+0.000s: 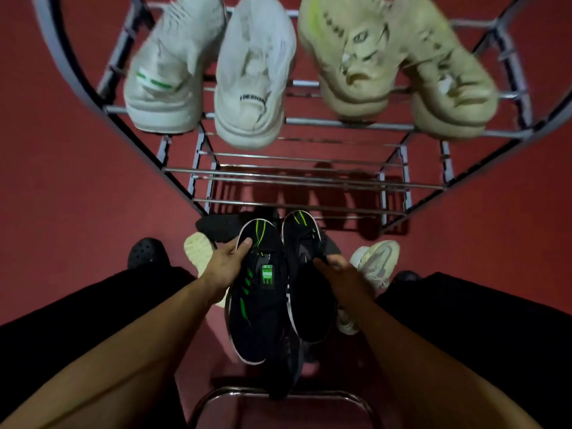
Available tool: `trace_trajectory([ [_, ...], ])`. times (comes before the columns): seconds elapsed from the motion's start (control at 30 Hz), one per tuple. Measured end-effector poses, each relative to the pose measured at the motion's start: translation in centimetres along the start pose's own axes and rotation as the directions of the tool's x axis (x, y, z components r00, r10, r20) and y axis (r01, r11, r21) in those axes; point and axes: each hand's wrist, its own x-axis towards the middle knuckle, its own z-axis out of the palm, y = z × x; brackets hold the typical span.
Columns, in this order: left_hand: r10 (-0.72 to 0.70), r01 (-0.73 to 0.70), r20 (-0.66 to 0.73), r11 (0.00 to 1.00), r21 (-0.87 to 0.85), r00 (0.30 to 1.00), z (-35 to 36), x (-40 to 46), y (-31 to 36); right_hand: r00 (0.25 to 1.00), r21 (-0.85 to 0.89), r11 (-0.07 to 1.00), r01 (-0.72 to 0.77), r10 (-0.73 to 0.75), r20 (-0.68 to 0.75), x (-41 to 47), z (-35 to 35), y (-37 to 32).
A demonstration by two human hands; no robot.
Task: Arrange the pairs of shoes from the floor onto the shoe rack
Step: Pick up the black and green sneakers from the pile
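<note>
A shoe rack (309,178) fills the upper half of the view, from nine o'clock round to three o'clock. On its top tier, two pairs of sneakers are set side by side: one pair (210,72) at eleven o'clock, the other (393,63) at one o'clock. Below centre, at six o'clock, two shoes are held side by side: one (257,292) by the left hand (224,267), the other (309,283) by the right hand (340,267). More shoes lie on the floor (62,181) beneath, between rack and legs.

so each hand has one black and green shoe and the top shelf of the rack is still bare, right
Not quite. The left hand and right hand do each hold a black and green shoe, but the head view shows the rack's top shelf already carries two pale pairs.
</note>
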Motion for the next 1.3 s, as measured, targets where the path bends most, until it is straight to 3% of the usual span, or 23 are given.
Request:
trace_trajectory([
  [0.33,0.108,-0.132,0.175,0.983,0.131,0.979,0.9,-8.7,7.6,0.988,0.101,0.984,0.145,-0.149,0.035,-9.4,-2.1,-6.2],
  [0.47,-0.046,0.037,0.213,0.998,0.049,0.976,1.2,-11.9,10.2,0.981,0.056,0.979,0.195,-0.194,-0.021,-11.6,-3.3,-8.2],
  [0.57,-0.135,0.115,0.326,0.990,0.079,0.936,0.5,-14.0,10.8,0.980,0.071,0.977,0.199,-0.200,-0.002,-12.8,-4.0,-9.5],
  [0.73,-0.061,0.071,0.411,0.997,-0.009,0.910,-0.5,-15.9,10.6,0.985,0.128,0.984,0.123,-0.137,0.108,-14.9,-4.6,-10.7],
  [0.83,0.035,0.010,0.359,0.992,-0.123,0.933,-0.3,-16.3,10.5,0.976,0.217,0.974,0.071,-0.112,0.185,-15.5,-5.1,-11.4],
  [0.93,0.086,-0.055,0.179,0.983,-0.173,0.980,-0.3,-16.6,10.5,0.962,0.287,0.955,0.082,-0.151,0.228,-16.0,-4.7,-12.3],
  [1.07,0.099,-0.067,0.094,0.953,-0.295,0.991,-1.0,-16.0,10.4,0.973,0.319,0.945,0.066,-0.132,0.189,-15.0,-3.1,-12.7],
  [1.23,0.140,-0.062,0.209,0.939,-0.338,0.968,-2.0,-15.6,11.5,0.983,0.360,0.929,0.087,-0.139,0.120,-12.7,-1.1,-13.3],
  [1.3,0.162,-0.085,0.185,0.926,-0.367,0.969,-2.3,-14.7,11.9,0.989,0.376,0.922,0.099,-0.134,0.070,-11.3,-0.4,-13.7],
])
